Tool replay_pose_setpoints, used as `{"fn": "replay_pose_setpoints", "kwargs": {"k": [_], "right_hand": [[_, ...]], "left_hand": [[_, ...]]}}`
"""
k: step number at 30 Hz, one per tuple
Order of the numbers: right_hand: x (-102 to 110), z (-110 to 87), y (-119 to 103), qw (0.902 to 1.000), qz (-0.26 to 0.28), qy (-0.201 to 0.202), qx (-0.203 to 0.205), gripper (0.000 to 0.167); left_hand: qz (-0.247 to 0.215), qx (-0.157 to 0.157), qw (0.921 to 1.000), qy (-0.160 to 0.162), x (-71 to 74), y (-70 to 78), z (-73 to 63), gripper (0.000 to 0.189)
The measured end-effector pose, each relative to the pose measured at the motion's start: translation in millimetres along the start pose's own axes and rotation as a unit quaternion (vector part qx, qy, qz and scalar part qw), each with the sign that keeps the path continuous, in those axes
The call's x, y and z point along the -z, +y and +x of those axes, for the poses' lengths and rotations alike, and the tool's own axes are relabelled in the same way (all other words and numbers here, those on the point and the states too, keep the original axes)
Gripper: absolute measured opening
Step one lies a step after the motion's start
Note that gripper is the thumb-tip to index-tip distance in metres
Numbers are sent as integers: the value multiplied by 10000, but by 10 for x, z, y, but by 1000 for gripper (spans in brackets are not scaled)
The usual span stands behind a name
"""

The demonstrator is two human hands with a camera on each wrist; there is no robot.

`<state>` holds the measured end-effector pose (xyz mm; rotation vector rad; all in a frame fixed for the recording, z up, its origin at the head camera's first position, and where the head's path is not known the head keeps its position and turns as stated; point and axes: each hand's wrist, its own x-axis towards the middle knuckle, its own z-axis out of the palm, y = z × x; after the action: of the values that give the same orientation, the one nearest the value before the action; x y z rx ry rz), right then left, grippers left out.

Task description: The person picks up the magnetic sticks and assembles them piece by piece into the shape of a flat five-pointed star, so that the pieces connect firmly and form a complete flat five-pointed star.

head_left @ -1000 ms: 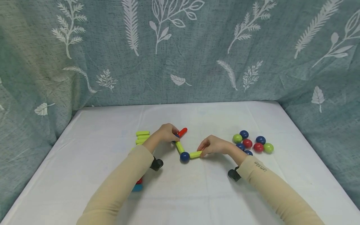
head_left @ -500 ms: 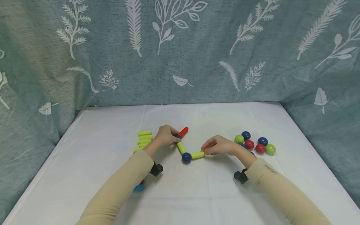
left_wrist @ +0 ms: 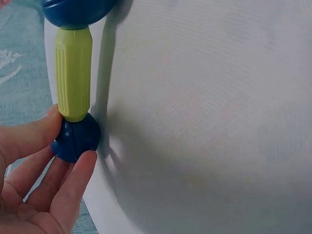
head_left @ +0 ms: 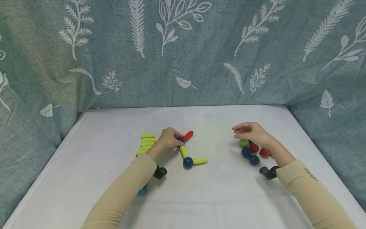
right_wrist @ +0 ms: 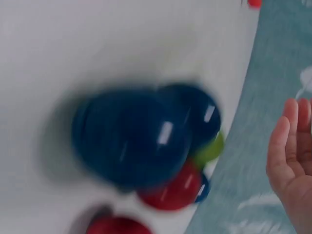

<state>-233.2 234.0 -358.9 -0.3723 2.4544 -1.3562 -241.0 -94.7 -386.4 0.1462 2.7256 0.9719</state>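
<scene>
My left hand (head_left: pixel 168 137) pinches a blue ball (left_wrist: pixel 75 139) between thumb and fingers. A red rod (head_left: pixel 188 136) slants up and away from that ball in the head view. From its near side a yellow-green ribbed rod (left_wrist: pixel 73 73) leads to a second blue ball (head_left: pixel 188 163). Another yellow-green rod (head_left: pixel 200 161) points right from this second ball. Over at the right, my right hand (head_left: pixel 253 132) hovers above a cluster of loose balls, its fingers extended and holding nothing. A green ball (head_left: pixel 244 143) is partly hidden beneath it.
Red balls (head_left: pixel 254 148) and blue balls (head_left: pixel 254 160) lie in the right cluster. Several yellow-green rods (head_left: pixel 147 140) are lined up left of the left hand; a blue rod (head_left: pixel 142 191) shows below the sleeve. A patterned cloth (head_left: pixel 183 63) hangs behind the white table (head_left: pixel 200 203).
My right hand has let go of the right yellow-green rod and moved right, over the ball cluster. The left hand stays on its blue ball; the joined piece has shifted slightly.
</scene>
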Motion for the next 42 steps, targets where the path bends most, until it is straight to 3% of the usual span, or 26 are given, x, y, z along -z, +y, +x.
{"fn": "replay_pose_setpoints", "kwargs": {"k": [7, 14, 23, 33, 42], "right_hand": [[319, -36, 204, 9974, -567, 275, -361, 50], [457, -14, 369, 9957, -745, 37, -542, 47], [478, 27, 376, 9898, -1085, -439, -808, 46], [443, 71, 330, 9829, -1528, -669, -775, 41], [386, 198, 205, 9883, -1363, -186, -661, 44]], "left_hand": [[25, 24, 10000, -15, 4, 22, -8, 31], [53, 73, 10000, -14, -9, 32, -2, 31], [-62, 163, 9998, -15, -38, 34, 5, 29], [-44, 25, 10000, -4, -27, 18, 12, 28], [202, -58, 9997, -83, 27, -3, 4, 31]]}}
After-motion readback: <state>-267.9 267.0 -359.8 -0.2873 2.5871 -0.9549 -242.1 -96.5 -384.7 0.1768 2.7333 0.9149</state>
